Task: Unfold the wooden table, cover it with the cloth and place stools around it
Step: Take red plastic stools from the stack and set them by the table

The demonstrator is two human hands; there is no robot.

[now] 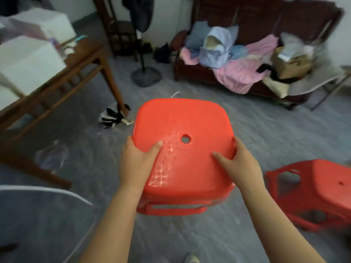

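So the red stool (182, 149) is right in the middle of the view, up off the grey floor (266, 130), seat facing the camera with its little round hole just about dead centre. Both hands have it by the seat. The left hand (136, 162) grabs the edge at the seat's 8 o'clock, thumb lying flat across the top and the other fingers wrapped under the rim where I can't see them. The right hand (237, 164) does the same thing at about 4 o'clock, thumb on top and the rest tucked round the edge. A second stool (313, 190), same red, sits on the floor over at 4 o'clock of the frame, close to the held one but not touching it. It looks tipped, though the blur makes that hard to call. At 10 o'clock there's a brown table (76, 59) with white boxes (28, 61) piled on it, and a crumpled black and white thing (112, 117) on the floor by its leg. At 12 o'clock a dark stand with a round base (146, 75). At 1 to 2 o'clock a dark wooden bench (247, 16) is buried in pink and blue clothes (237, 61), plus a cardboard box (292, 63). At 8 o'clock a grey surface with a white rim (38, 215) pokes in; no idea what it is. A shoe tip (191, 259) shows at 6 o'clock.
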